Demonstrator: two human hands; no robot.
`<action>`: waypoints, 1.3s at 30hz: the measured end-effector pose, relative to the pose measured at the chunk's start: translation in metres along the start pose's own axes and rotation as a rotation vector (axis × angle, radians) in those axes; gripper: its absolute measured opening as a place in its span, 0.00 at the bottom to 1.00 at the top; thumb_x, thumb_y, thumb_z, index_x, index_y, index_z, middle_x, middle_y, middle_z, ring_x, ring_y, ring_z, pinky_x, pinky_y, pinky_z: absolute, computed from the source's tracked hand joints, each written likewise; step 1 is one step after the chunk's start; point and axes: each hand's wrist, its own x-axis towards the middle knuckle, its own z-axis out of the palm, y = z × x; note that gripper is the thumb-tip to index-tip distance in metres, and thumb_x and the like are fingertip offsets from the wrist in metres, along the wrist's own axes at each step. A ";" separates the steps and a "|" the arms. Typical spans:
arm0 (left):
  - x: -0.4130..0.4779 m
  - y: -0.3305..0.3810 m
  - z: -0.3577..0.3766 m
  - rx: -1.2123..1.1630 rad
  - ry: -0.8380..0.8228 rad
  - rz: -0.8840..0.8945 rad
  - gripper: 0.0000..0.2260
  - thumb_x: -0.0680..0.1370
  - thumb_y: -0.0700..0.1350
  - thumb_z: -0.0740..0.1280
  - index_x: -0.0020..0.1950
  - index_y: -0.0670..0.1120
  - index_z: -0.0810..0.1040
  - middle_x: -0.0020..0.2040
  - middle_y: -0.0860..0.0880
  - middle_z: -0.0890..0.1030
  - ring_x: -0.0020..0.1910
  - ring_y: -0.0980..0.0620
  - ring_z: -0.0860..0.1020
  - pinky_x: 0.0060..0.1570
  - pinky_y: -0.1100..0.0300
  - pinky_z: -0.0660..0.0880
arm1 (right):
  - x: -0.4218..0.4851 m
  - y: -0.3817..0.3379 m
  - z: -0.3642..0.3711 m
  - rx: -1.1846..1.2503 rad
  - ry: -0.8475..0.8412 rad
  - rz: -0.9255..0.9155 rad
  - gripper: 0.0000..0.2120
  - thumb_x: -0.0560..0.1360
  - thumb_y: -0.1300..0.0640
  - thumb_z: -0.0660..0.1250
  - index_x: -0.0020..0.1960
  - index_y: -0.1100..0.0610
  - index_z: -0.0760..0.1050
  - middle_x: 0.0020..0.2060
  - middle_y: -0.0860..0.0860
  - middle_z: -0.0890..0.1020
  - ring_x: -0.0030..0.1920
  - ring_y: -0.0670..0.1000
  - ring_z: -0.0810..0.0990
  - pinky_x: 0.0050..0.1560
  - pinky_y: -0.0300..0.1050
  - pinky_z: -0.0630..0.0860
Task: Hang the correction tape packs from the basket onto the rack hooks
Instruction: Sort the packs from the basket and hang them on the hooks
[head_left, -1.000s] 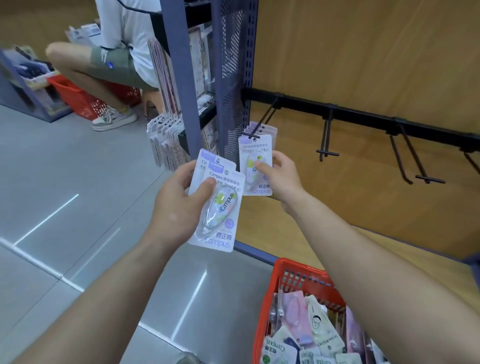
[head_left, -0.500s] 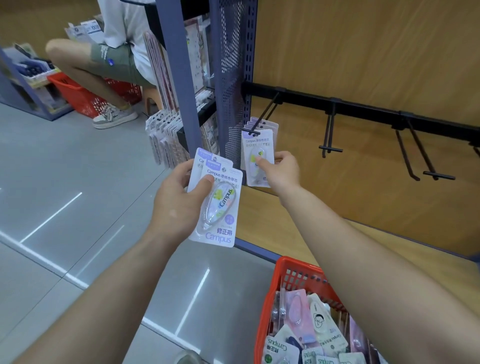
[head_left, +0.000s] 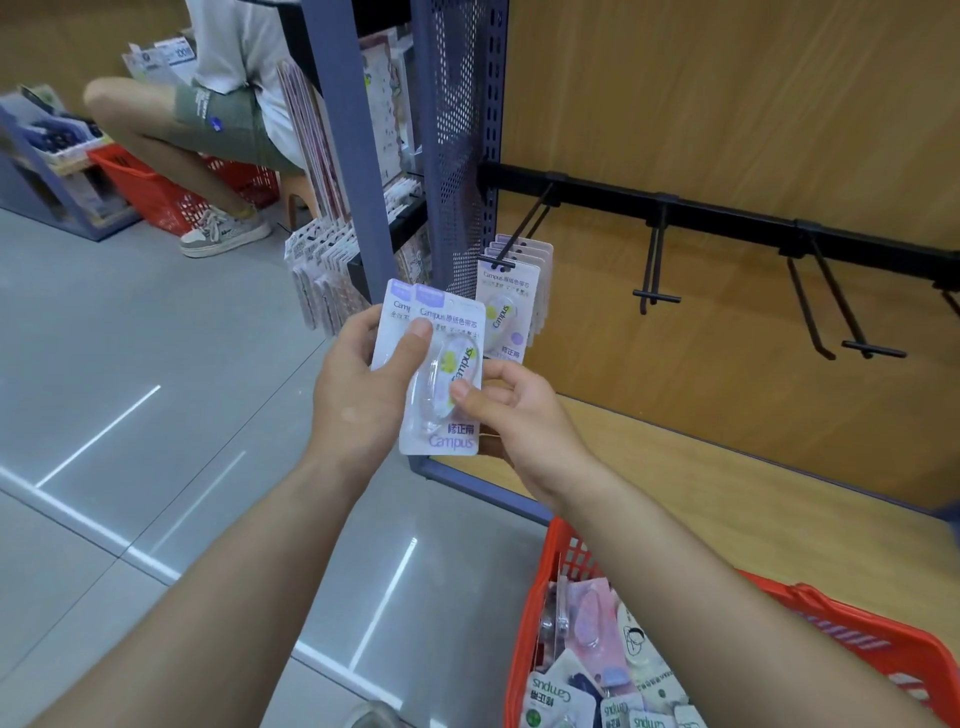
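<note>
front pack (head_left: 457, 439) hides most of rear pack (head_left: 397, 307); basket (head_left: 522, 649) cut off below.

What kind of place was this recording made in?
Probably a stationery shop aisle during restocking: a black rail of display hooks on a wood-panelled wall, correction tape packs hanging on one hook, and a red basket holding more packaged stock.

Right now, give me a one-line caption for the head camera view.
Left hand holds two correction tape packs, right hand pinches the front one, facing hung packs on a hook; red basket below.
</note>
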 end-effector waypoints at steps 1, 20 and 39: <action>0.000 0.000 0.000 -0.006 -0.007 0.001 0.07 0.82 0.52 0.69 0.59 0.57 0.79 0.52 0.56 0.85 0.48 0.59 0.85 0.42 0.66 0.78 | 0.002 0.001 -0.001 0.025 -0.005 0.010 0.10 0.80 0.60 0.69 0.60 0.61 0.75 0.45 0.53 0.88 0.45 0.53 0.87 0.47 0.52 0.85; 0.011 -0.012 -0.007 0.104 0.036 -0.057 0.13 0.77 0.50 0.75 0.59 0.62 0.78 0.53 0.55 0.86 0.51 0.52 0.85 0.53 0.43 0.82 | 0.071 -0.002 -0.040 -0.347 0.409 -0.129 0.07 0.78 0.55 0.72 0.50 0.49 0.74 0.50 0.49 0.86 0.48 0.53 0.87 0.33 0.44 0.80; 0.011 -0.011 0.003 0.069 0.011 -0.015 0.21 0.71 0.49 0.81 0.58 0.63 0.77 0.53 0.56 0.84 0.52 0.53 0.85 0.54 0.47 0.82 | 0.017 0.000 -0.012 -0.226 0.290 0.017 0.12 0.82 0.47 0.66 0.57 0.54 0.78 0.51 0.49 0.85 0.46 0.47 0.83 0.50 0.48 0.78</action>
